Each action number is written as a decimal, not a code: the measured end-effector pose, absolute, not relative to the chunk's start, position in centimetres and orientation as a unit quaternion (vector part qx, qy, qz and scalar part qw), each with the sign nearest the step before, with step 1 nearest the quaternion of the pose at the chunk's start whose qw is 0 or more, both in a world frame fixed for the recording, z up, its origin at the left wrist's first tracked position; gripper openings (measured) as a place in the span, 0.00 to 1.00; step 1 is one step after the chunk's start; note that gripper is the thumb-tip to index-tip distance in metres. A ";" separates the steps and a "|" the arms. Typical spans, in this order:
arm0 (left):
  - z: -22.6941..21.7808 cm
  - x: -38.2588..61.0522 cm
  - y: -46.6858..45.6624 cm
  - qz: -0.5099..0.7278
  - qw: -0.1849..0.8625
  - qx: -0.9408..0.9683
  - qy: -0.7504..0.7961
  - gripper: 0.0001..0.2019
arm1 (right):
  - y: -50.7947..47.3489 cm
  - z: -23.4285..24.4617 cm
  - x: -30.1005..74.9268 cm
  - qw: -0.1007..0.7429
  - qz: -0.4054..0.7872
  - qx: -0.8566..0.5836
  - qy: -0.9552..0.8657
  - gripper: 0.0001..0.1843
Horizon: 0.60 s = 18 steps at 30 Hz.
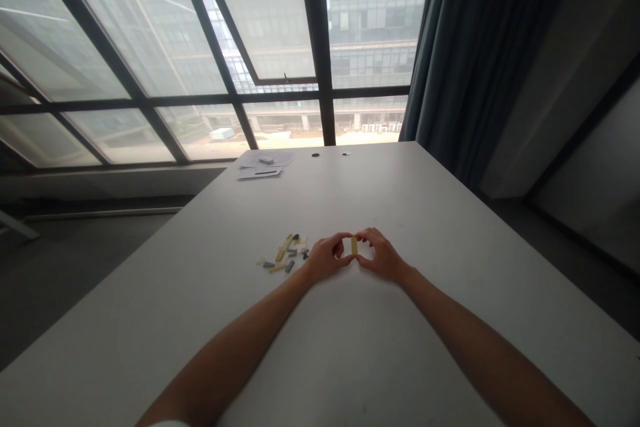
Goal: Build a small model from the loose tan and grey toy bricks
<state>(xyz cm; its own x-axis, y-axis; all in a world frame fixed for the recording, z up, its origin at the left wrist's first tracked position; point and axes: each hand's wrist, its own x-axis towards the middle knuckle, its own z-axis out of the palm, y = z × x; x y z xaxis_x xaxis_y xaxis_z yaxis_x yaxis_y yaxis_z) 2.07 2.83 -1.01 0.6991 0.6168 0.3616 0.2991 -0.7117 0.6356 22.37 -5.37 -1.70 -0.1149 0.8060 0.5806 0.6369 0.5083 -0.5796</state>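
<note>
A small tan building piece [354, 245] is held upright between both hands above the white table [450, 227]. My left hand [326, 258] curls in a pinch at the piece's left side. My right hand [381, 255] pinches it from the right, fingers closed round it. Just left of my left hand lies a scatter of several small tan and grey pieces [289, 253] on the tabletop.
At the table's far edge lie sheets of paper [263, 165] with a small object on them, plus two small round spots [315, 155]. Large windows stand beyond the table. A dark curtain [465, 53] hangs at the right.
</note>
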 end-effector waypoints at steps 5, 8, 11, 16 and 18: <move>-1.1 2.0 2.9 0.289 0.278 0.878 0.261 0.23 | -5.4 -1.7 22.3 0.452 0.095 -0.489 -0.740 0.25; -1.2 2.1 2.9 0.289 0.278 0.878 0.261 0.23 | -5.5 -1.7 22.3 0.454 0.094 -0.489 -0.739 0.24; -1.2 2.1 2.9 0.288 0.277 0.879 0.261 0.23 | -5.4 -1.6 22.3 0.453 0.095 -0.488 -0.740 0.24; -1.1 2.1 3.0 0.282 0.277 0.880 0.262 0.23 | -5.4 -1.5 22.3 0.453 0.094 -0.490 -0.739 0.23; -1.1 2.1 2.9 0.282 0.278 0.880 0.261 0.23 | -5.5 -1.5 22.3 0.452 0.095 -0.491 -0.739 0.23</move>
<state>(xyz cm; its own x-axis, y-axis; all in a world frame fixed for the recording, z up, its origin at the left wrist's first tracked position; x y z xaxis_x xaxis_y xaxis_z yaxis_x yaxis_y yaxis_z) 2.06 2.94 -1.05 0.7047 0.6161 0.3519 0.3026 -0.7096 0.6364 22.30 -5.48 -1.48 -0.1104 0.8114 0.5739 0.6389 0.5003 -0.5844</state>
